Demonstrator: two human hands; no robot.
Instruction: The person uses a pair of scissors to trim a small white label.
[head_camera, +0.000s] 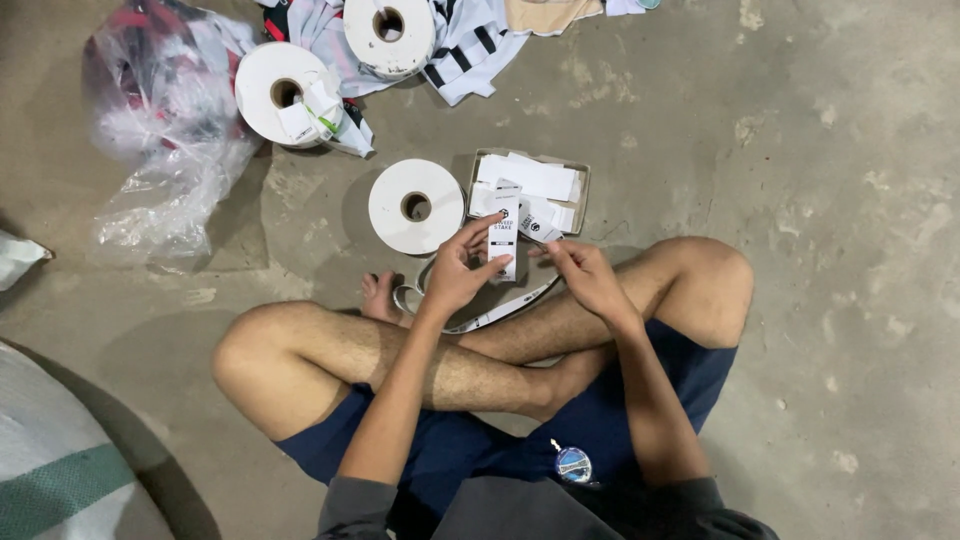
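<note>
Head view: the left hand (455, 272) pinches a white label strip (503, 236) upright at centre; the right hand (585, 272), at three o'clock of it, grips the strip's trailing end; a cardboard tray (583, 190) of labels lies at twelve, a white tape roll (415, 206) at ten.

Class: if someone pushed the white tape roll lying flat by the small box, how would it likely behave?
The roll lies flat on the concrete floor, so it would probably slide, not roll. It looks tightly wound, likely firm. Stood on edge, it could roll.

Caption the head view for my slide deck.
Seated on concrete, left hand holds a label; right hand beside it.
</note>
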